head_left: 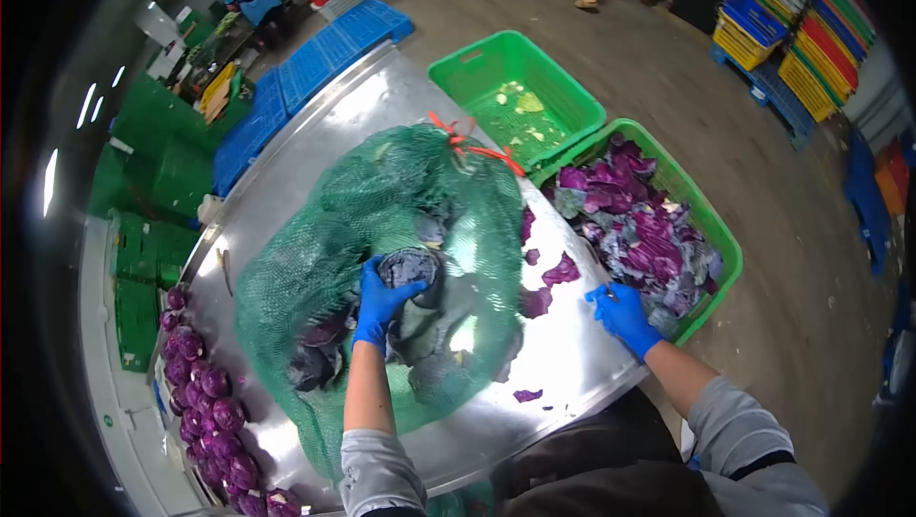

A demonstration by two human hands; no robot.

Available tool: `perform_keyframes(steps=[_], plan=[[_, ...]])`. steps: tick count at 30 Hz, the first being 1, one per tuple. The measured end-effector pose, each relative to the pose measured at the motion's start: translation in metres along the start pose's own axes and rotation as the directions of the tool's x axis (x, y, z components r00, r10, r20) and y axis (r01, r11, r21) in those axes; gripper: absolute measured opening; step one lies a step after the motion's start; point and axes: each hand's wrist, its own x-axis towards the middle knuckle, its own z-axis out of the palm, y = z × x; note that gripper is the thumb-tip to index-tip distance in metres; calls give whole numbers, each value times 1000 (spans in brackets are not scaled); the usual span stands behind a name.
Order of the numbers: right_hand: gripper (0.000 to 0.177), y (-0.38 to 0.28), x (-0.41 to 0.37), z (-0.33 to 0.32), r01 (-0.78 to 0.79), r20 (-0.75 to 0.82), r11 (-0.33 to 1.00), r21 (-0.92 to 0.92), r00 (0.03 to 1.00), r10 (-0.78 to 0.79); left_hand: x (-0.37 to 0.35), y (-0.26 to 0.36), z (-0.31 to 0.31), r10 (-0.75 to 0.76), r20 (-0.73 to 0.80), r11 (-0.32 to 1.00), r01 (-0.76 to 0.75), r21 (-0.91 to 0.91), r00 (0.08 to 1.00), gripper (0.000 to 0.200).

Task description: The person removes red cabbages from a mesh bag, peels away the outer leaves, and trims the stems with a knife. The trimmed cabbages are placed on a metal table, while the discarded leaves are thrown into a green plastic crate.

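Observation:
My left hand (380, 302), in a blue glove, grips a dull purple-grey red cabbage (412, 267) over the green mesh bag (286, 274). The bag lies spread on the metal table, with more cabbages (310, 366) and loose outer leaves inside; an orange-red tie (482, 148) is at its far end. My right hand (622, 315), also gloved in blue, is curled closed at the table's right edge, beside the crate of leaves. Whatever its fingers hold is too small to name. Torn purple leaves (536, 301) lie on the table between bag and hand.
Trimmed red cabbages (212, 412) line the table's left edge. A green crate (730, 259) full of purple leaves stands at the right, beside another green crate (515, 50) with a few scraps. Blue pallets (329, 45) border the far side. People stand farther off.

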Motion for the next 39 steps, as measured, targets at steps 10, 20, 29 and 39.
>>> perform_keyframes(steps=[10,20,29,39], plan=[[12,76,53,-9,342,39,913,-221,939,-342,-101,46,45,593,-88,688,-446,573,801,75],[12,41,28,-9,72,115,983,168,989,-92,-45,60,13,209,-70,803,-130,582,975,81],[14,21,12,-8,134,88,991,19,987,-135,-59,53,26,-48,42,997,50,-64,998,86],[14,25,22,-5,-47,80,989,142,996,36,-181,192,-3,466,-385,860,-509,-14,797,95]])
